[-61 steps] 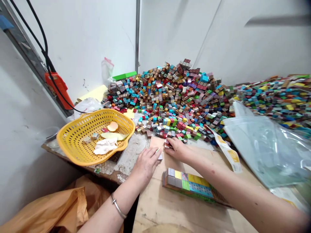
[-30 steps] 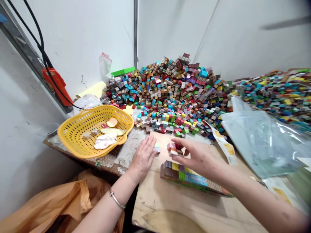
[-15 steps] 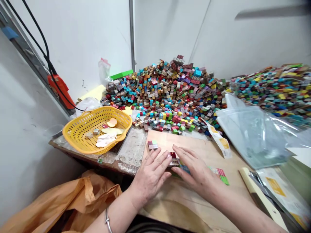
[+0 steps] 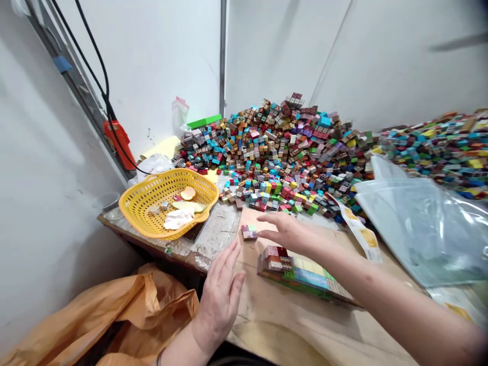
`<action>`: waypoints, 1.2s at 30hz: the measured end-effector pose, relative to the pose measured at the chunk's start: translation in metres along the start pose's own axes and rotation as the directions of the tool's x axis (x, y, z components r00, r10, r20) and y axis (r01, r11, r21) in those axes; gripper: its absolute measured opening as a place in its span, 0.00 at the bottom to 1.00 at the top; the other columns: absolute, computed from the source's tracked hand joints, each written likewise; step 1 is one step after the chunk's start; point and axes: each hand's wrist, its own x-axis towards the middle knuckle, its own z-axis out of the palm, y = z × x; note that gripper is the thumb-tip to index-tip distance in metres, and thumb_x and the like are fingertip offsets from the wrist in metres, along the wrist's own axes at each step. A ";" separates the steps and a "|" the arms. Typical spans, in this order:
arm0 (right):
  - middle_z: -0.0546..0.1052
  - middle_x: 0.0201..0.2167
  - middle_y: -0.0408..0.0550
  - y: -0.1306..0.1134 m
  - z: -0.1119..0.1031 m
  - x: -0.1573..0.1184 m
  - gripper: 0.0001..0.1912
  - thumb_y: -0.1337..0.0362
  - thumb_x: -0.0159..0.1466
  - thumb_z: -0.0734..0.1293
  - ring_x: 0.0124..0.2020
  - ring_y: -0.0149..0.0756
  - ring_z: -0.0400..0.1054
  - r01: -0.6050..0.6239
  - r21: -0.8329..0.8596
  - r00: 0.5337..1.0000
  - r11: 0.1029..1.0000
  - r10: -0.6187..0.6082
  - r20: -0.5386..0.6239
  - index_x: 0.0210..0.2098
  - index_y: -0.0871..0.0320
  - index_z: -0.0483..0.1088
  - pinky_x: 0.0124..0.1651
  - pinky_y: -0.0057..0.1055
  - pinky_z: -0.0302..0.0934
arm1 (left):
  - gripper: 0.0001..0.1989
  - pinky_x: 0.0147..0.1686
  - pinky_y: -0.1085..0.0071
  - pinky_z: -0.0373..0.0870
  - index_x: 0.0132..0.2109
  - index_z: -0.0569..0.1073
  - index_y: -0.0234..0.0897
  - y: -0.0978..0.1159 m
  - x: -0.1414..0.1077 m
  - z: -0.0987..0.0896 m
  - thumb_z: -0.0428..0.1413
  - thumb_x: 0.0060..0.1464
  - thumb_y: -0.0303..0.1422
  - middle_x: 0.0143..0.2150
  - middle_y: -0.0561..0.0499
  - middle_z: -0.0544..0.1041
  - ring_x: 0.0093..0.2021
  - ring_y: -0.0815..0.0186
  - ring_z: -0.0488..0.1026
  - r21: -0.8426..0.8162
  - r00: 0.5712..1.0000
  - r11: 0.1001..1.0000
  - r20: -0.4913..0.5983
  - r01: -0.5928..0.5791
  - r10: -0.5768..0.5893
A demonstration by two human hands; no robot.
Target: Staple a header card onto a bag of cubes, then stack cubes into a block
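On the wooden board (image 4: pixel 267 305) lies a long row of patterned blocks (image 4: pixel 312 278), with a raised maroon and pink block cluster (image 4: pixel 277 258) on its left end. A small cluster of maroon, green and lilac blocks (image 4: pixel 249 233) sits behind and left of it. My right hand (image 4: pixel 284 231) reaches over the board with fingers apart, its fingertips beside the small cluster, nothing held. Left of the row, my left hand (image 4: pixel 221 287) stands on edge, fingers extended and thumb apart, holding nothing.
A large heap of colourful blocks (image 4: pixel 274 152) rises behind the board, with another (image 4: pixel 450 152) at right. A yellow basket (image 4: pixel 133 213) holds scraps at left. Clear plastic bags (image 4: pixel 415 223) and a paper strip (image 4: pixel 356 229) lie right; orange cloth (image 4: pixel 125 315) hangs lower left.
My right hand has moved off the row toward the small cluster. My left hand has drawn back to the left, uncovering the block row. The view has shifted slightly.
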 end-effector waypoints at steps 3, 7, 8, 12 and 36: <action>0.76 0.42 0.49 0.003 0.016 0.038 0.24 0.62 0.47 0.72 0.40 0.44 0.70 0.018 -0.021 0.994 1.000 -0.015 0.112 0.44 0.54 0.71 0.40 0.33 0.64 | 0.24 0.57 0.59 0.59 0.61 0.53 0.37 -0.011 -0.015 -0.011 0.46 0.59 0.27 0.59 0.42 0.62 0.59 0.60 0.58 0.010 0.997 0.997 -0.008 0.074 -0.074; 0.76 0.36 0.50 0.002 0.032 0.057 0.20 0.69 0.42 0.72 0.35 0.43 0.69 0.040 -0.059 0.988 0.997 -0.031 0.151 0.37 0.56 0.74 0.36 0.33 0.63 | 0.23 0.56 0.59 0.60 0.60 0.55 0.39 -0.021 -0.028 -0.021 0.47 0.58 0.27 0.57 0.44 0.64 0.58 0.60 0.59 0.013 0.992 0.992 0.016 0.123 -0.123; 0.76 0.35 0.50 0.002 0.031 0.058 0.17 0.69 0.44 0.71 0.34 0.42 0.69 0.045 -0.052 0.988 0.998 -0.037 0.150 0.35 0.56 0.73 0.35 0.32 0.62 | 0.23 0.56 0.59 0.60 0.60 0.55 0.39 -0.022 -0.028 -0.022 0.47 0.58 0.27 0.57 0.44 0.64 0.58 0.60 0.59 0.011 0.992 0.992 0.021 0.126 -0.127; 0.75 0.35 0.48 0.005 0.011 0.046 0.14 0.65 0.51 0.67 0.34 0.37 0.68 0.017 -0.014 0.997 1.000 -0.016 0.079 0.39 0.56 0.71 0.35 0.29 0.62 | 0.24 0.56 0.58 0.60 0.61 0.54 0.38 -0.021 -0.019 -0.021 0.48 0.58 0.28 0.57 0.43 0.64 0.59 0.59 0.58 0.005 0.997 0.998 0.044 0.070 -0.070; 0.73 0.41 0.52 0.010 0.012 -0.116 0.18 0.64 0.57 0.64 0.42 0.44 0.66 -0.042 -0.163 0.972 0.986 0.003 -0.235 0.48 0.57 0.67 0.44 0.39 0.61 | 0.21 0.51 0.66 0.66 0.54 0.66 0.33 0.002 0.089 0.009 0.53 0.55 0.37 0.51 0.41 0.72 0.52 0.62 0.67 -0.324 0.793 0.898 0.440 -0.298 0.422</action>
